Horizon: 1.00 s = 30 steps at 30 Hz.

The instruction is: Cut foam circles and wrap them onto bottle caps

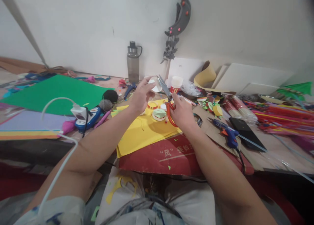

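Over the yellow sheets [137,136], my left hand [143,93] pinches a small white paper piece [156,86], which looks rounded; its far side is partly hidden. My right hand [182,111] grips a pair of scissors [169,110] by the orange handles. The blades point up and left, slightly parted, with their tips beside the white piece. Below the hands, a round white piece with light green strips [159,113] lies on the yellow paper, and a red-edged ring [152,105] is just behind it.
A red board [157,159] lies under the yellow sheets. To the right are a blue glue gun [229,135], a black phone [247,133] and bundled pipe cleaners [287,117]. A grey bottle [133,63] and paper cup [176,84] stand behind. Green sheet [59,92] and white cable [60,169] are left.
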### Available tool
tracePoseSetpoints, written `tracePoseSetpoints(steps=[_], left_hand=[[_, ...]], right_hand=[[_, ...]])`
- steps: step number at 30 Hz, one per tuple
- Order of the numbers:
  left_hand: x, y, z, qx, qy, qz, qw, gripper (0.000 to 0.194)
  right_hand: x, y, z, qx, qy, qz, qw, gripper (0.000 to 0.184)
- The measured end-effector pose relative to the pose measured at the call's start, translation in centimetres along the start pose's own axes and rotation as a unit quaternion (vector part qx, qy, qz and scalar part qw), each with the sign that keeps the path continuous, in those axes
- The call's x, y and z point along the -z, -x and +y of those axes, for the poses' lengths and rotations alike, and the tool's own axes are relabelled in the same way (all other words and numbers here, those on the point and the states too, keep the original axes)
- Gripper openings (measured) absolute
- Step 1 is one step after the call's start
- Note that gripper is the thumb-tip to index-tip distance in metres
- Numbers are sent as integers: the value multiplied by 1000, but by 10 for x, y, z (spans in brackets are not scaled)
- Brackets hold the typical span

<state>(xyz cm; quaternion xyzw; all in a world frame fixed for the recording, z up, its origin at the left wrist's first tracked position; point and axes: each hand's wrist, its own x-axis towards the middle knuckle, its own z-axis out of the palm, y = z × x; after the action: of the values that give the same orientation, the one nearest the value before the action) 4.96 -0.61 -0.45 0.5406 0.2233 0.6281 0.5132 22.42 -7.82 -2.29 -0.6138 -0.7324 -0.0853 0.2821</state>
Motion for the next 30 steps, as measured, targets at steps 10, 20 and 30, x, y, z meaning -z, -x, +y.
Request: tracePoseSetpoints(steps=[10, 20, 30], left_hand=[[8, -3, 1, 29, 33, -59, 997, 46], [4, 0, -2, 74, 86, -51, 992, 43], [5, -2, 1, 72, 86, -48, 993, 54]], right_hand=[[11, 0, -3, -15, -56, -5, 998, 55], [1, 0, 3, -8, -28, 38, 999, 49], [2, 0, 0, 0, 8, 18, 1000, 47]])
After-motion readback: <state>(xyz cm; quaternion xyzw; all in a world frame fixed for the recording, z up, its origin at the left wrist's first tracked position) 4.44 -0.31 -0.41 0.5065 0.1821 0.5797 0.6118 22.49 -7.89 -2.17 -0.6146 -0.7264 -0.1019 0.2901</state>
